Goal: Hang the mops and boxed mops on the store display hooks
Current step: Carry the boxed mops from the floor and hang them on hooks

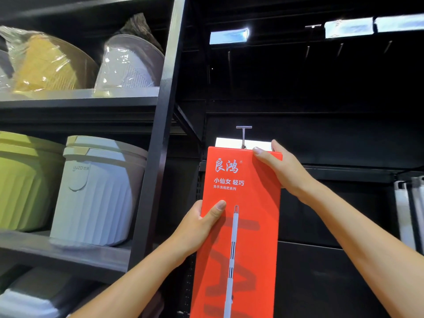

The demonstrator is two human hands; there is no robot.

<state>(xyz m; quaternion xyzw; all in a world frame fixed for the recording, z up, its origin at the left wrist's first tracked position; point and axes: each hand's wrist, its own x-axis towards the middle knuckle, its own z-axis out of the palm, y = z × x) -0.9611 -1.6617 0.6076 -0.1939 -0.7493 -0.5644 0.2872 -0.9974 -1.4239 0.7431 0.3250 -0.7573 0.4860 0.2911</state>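
Observation:
A tall orange mop box (243, 198) with white lettering and a mop picture stands upright against the dark display wall. Its top edge sits at the tip of a metal display hook (243, 136), and a white box top (226, 142) shows right behind it. My left hand (202, 223) grips the box's left edge about halfway up, thumb on the front. My right hand (278, 166) holds the top right corner, thumb on the front face. Whether the hook passes through the orange box's hole is hidden.
Left of a black upright post (160, 134), shelves hold wrapped basins and a grey ribbed bucket (96, 193) beside a green one (25, 182). Several bare hooks (307, 51) hang higher on the dark wall. White packaged items (408, 212) hang at the far right.

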